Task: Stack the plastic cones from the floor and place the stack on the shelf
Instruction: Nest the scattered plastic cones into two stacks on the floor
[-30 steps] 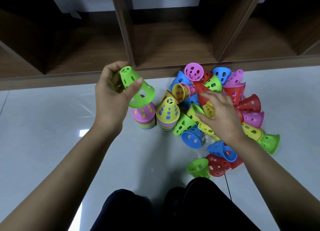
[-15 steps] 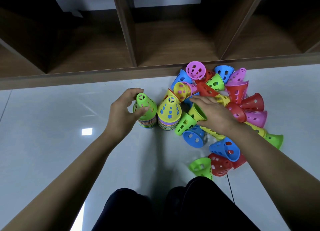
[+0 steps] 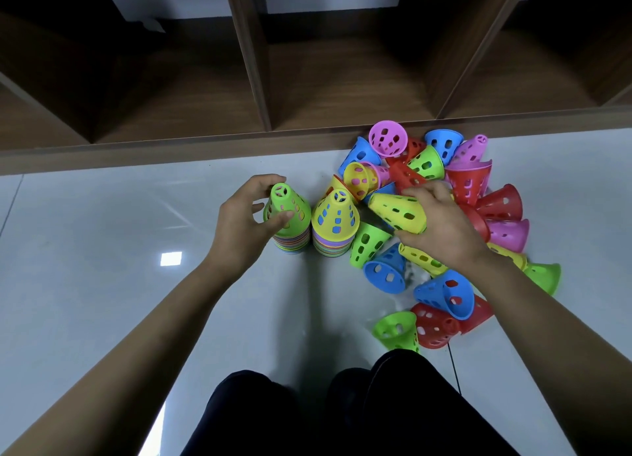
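Now the green perforated plastic cone [image 3: 287, 212] caps the multicoloured stack [image 3: 292, 244], left hand [image 3: 239, 226] still gripping it. Right hand [image 3: 441, 229] already grips a yellow plastic cone [image 3: 398, 212], likely next.

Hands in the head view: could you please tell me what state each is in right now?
Left hand: grips the green cone atop a stack.
Right hand: grips a yellow cone.

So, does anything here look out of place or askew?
Only the loose cones: they lie tumbled at all angles on the floor, right of two upright stacks. The left hand grips the green top cone, the right hand a yellow cone. Nothing looks broken.
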